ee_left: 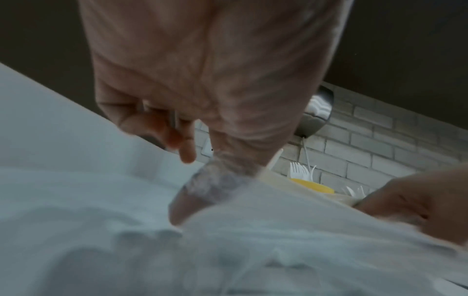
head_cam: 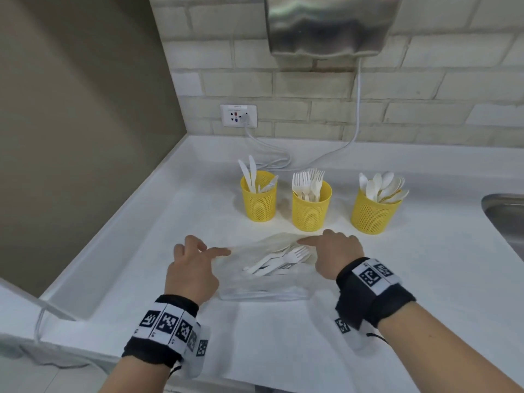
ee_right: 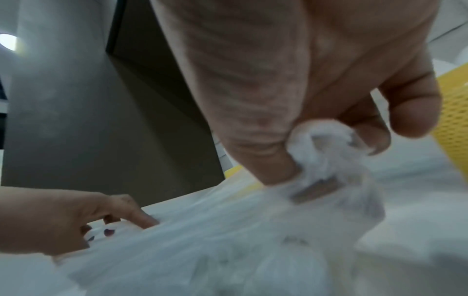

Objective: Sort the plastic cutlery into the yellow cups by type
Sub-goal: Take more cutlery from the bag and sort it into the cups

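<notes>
A clear plastic bag (head_cam: 263,285) lies on the white counter (head_cam: 425,279) with several white forks and spoons (head_cam: 278,260) inside. My left hand (head_cam: 221,253) pinches the bag's left edge, and its thumb sits under the film in the left wrist view (ee_left: 202,190). My right hand (head_cam: 306,241) pinches a bunch of the bag's far right edge, seen close up (ee_right: 303,160). Behind the bag stand three yellow mesh cups: one with knives (head_cam: 258,204), one with forks (head_cam: 311,212), one with spoons (head_cam: 374,214).
A steel sink (head_cam: 504,217) is set into the counter at the right. A wall socket (head_cam: 238,115) and white cables (head_cam: 272,154) lie behind the cups, under a metal wall unit (head_cam: 326,24). A brown wall borders the counter's raised left edge (head_cam: 113,236).
</notes>
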### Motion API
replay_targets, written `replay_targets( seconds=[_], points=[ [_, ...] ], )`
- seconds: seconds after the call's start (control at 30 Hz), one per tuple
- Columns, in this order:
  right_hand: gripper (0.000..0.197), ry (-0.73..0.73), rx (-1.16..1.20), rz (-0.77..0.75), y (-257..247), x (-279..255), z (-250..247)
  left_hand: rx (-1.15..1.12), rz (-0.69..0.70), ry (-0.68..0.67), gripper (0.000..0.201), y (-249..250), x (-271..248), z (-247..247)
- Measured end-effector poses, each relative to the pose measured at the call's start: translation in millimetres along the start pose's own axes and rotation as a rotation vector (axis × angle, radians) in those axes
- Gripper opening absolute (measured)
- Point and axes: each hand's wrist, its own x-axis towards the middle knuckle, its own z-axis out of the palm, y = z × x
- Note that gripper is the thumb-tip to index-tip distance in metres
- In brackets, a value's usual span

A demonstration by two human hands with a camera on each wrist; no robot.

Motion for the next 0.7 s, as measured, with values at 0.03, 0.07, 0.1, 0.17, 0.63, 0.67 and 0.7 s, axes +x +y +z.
replay_targets(
  seconds=[0.03,0.07,0.1,0.17,0.63,0.67,0.7],
  points=[
    [0.066,-0.013,0.015,-0.001,3,0,1,-0.037,-0.014,-0.054,0.075,0,0,0],
    [0.068,-0.004,0.034,-0.005,3,0,3,-0.105,-0.013,-0.100,0.075,1,1,1],
    [0.069,0.029,0.056,-0.024,0,0,5,-0.201,-0.013,-0.135,0.074,3,3,1],
    [0.068,0.173,0.125,-0.087,-9,-1,5,-0.426,-0.036,-0.170,0.064,8,8,1],
    [0.048,-0.118,0.090,0.015,2,27,10,-0.410,-0.019,-0.005,0.068,4,28,11],
    [0.048,-0.137,0.088,0.023,7,28,11,-0.362,-0.029,-0.008,0.065,-1,28,12],
    [0.048,-0.138,0.110,0.022,12,28,12,-0.301,-0.020,-0.018,0.060,-4,27,13]
  ],
)
